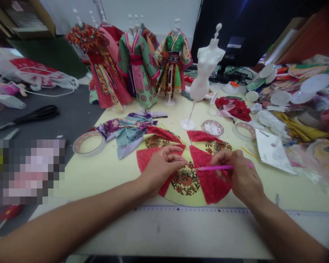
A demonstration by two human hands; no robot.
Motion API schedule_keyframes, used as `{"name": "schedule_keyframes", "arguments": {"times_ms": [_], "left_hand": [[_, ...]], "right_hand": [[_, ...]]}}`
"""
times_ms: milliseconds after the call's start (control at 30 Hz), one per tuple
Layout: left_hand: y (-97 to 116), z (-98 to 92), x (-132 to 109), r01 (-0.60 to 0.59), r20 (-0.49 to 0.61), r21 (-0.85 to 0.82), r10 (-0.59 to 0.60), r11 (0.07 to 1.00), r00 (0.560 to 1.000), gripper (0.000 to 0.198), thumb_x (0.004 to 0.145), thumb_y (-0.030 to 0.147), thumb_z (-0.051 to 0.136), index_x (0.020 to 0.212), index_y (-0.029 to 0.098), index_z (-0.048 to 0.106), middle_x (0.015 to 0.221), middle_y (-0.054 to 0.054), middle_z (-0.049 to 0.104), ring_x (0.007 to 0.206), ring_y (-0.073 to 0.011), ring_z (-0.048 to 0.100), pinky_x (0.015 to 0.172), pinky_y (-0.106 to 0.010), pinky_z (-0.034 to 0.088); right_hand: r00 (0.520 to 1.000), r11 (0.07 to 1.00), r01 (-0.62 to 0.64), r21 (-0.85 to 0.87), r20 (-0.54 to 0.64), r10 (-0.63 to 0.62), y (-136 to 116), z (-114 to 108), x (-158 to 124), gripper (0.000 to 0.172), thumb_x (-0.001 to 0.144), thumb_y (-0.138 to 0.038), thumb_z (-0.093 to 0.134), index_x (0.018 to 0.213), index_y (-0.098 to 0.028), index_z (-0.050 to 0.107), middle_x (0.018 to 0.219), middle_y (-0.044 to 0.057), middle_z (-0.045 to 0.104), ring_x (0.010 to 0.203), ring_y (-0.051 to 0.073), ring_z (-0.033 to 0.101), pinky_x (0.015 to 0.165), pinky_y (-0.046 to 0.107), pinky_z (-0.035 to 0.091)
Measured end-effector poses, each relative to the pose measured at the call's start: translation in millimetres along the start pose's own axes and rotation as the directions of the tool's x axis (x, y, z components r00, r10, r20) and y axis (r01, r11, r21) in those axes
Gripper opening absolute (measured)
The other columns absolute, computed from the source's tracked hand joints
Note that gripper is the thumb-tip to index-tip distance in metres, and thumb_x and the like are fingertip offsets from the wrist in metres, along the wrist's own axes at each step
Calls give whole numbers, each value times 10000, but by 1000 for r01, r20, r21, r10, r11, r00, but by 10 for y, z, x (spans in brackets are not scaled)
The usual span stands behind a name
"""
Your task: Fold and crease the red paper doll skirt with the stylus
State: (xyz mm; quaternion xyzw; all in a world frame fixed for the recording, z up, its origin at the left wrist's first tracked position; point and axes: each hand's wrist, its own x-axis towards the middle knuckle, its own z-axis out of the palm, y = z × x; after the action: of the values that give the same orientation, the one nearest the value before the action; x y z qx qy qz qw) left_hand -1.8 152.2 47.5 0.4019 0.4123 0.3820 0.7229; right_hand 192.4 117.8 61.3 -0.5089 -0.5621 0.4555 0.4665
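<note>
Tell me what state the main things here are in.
Pink pen, held in the right hand
Panelled cloth, spread out, partly under the left hand
White mannequin, bare, standing
Green robe, displayed upright
Red cloth, crumpled
Ruler, lying flat
Black scissors, lying down; open or shut unclear

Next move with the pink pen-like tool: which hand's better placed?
Likely the right hand: it grips the pen-like tool, tip over the fabric. The left hand is at the fabric, suited to steadying it.

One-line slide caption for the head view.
Left hand and right hand, the latter holding a pink pen, over red-and-yellow paneled fabric; white dress form behind.
</note>
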Motion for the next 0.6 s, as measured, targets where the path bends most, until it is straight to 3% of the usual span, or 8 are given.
{"name": "schedule_keyframes", "arguments": {"times_ms": [167,367,600], "left_hand": [[-7,-3,5,-5,-15,-13,5,1000,1000,361,683,168,701,998,156,527,714,10,637,620,-69,586,589,-180,435],[0,5,5,2,-13,-12,-3,1000,1000,360,668,167,709,983,153,535,707,7,637,609,-80,590,567,-190,436],[-10,6,3,21,-3,-20,-21,1000,1000,371,663,180,718,985,164,534,715,13,645,631,-77,598,579,-184,428]], "right_hand": [[988,987,154,-41,-6,-154,2,42,-54,422,906,-462,320,768,-168,590,578,9,512,475,103,439,446,248,332],[978,963,207,-173,35,-204,2,58,-82,394,921,-413,302,791,-188,597,608,12,526,517,115,472,500,257,365],[971,951,237,-197,56,-231,18,56,-55,380,926,-400,300,802,-195,594,619,5,529,517,103,473,503,244,368]]}}
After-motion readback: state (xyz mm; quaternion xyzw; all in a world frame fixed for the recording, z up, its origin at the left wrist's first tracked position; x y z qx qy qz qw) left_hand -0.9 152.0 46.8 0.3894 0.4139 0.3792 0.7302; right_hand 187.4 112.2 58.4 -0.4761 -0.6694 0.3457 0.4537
